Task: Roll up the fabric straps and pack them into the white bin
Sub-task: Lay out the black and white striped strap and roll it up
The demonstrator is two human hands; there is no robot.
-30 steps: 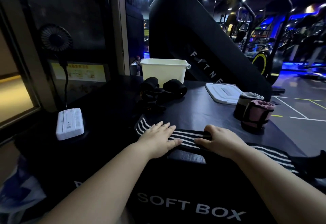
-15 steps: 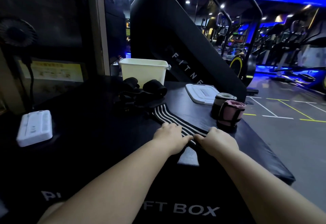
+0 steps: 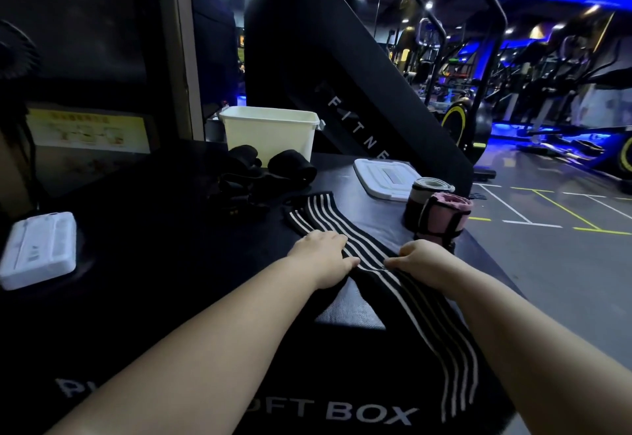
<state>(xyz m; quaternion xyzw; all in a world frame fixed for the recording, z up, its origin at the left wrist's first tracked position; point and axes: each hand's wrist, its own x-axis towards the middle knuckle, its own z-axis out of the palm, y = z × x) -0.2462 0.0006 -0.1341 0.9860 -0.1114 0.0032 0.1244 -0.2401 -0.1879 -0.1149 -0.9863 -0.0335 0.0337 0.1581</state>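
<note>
The strap (image 3: 321, 215), black with pale stripes, lies flat and slantwise across the box (image 3: 164, 236), from mid-top down to the near right edge, where it hangs over the front. Both hands meet on its middle. The right hand (image 3: 422, 260) has its fingers curled and pinches the strap's right edge between thumb and forefinger. The left hand (image 3: 321, 256) sits on the left edge with its thumb laid on the stripes; its fingers bend away out of sight, so I cannot tell whether they grip or only press.

The bin (image 3: 270, 133) stands open at the far edge, well apart from the hands. Between it and the strap's far end lies a heap of black straps (image 3: 260, 176), touching the bin's front. The lid (image 3: 386, 176) lies flat by the far right corner. Just beside it, along the right edge, stand a grey roll (image 3: 424, 191) and a pink roll (image 3: 444, 219), touching each other, near the right hand. A white gadget (image 3: 37, 250) lies at the left edge.
</note>
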